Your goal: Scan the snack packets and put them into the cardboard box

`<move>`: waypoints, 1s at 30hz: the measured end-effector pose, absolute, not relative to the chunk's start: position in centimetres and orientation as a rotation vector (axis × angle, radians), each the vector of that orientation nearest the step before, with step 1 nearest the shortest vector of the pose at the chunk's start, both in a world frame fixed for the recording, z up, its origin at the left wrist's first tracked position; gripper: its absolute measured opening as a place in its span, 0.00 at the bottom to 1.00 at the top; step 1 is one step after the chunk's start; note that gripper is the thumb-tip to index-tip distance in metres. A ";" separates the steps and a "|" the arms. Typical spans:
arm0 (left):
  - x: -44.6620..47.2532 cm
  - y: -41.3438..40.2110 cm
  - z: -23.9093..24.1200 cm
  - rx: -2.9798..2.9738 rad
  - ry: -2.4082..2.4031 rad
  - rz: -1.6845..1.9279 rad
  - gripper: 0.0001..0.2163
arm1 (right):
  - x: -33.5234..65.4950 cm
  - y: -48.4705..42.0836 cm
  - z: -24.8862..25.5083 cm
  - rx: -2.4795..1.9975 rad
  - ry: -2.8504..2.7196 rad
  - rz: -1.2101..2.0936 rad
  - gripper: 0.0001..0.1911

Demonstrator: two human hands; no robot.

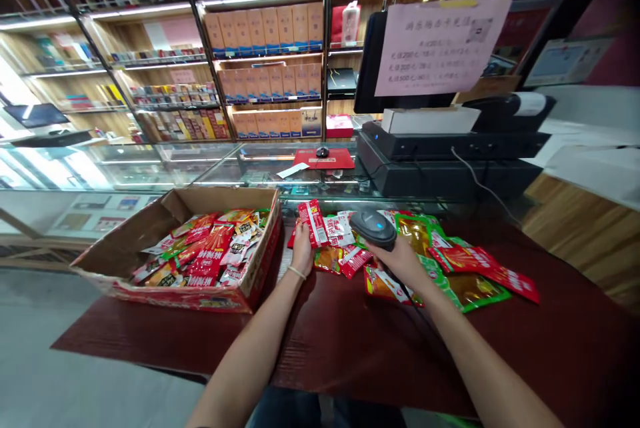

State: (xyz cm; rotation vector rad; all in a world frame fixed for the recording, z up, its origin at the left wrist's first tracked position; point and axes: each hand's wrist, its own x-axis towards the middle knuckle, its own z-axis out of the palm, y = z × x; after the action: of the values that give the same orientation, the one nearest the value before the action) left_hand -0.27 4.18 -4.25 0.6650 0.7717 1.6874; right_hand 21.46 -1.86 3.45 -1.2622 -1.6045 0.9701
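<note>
My left hand [303, 249] is closed on a red snack packet [314, 223], held upright with its white label strip and barcode facing me. In my right hand [400, 261] is a black barcode scanner [374, 228], its head turned toward that packet and its cable hanging below the wrist. Around and beneath both hands lie several snack packets: a small red one [355, 260], an orange one [327, 259], a green-edged bag [475, 289] and long red packets [483, 265] to the right. An open cardboard box [200, 299] on the left holds many mixed packets.
The brown tabletop [340, 341] carries everything. Behind it runs a glass counter [220, 165] with a red mat [340, 159] and a computer mouse [323, 152]. A monitor [369, 68] with a pink notice [440, 48] stands over a black cash drawer [450, 178] at the back right.
</note>
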 end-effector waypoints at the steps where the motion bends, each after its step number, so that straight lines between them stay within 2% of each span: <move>1: -0.3 4.2 -4.3 0.669 0.773 1.694 0.20 | 21.3 -2.0 3.2 -1.283 -1.633 0.955 0.15; 5: -0.3 4.0 -4.4 0.634 0.740 1.665 0.22 | 21.0 -2.7 3.0 -1.285 -1.660 0.882 0.16; 13: 0.4 3.0 -3.9 0.588 0.625 1.574 0.14 | 21.0 -2.6 2.2 -1.225 -1.653 0.822 0.25; 23: 0.2 3.2 -4.4 0.545 0.667 1.596 0.17 | 20.9 -3.1 2.8 -1.279 -1.606 0.891 0.19; 27: 0.6 2.7 -2.1 0.609 0.680 1.649 0.20 | 21.3 -3.0 2.2 -1.322 -1.502 1.063 0.16; 30: 0.4 1.7 1.6 0.741 0.717 1.675 0.20 | 21.3 -3.0 2.4 -1.288 -1.384 1.151 0.22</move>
State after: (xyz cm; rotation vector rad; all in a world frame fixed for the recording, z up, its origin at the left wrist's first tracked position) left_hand 0.37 1.66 1.58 0.7406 0.7169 1.6754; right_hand 21.30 -2.95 2.37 -1.2881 -1.3839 1.1508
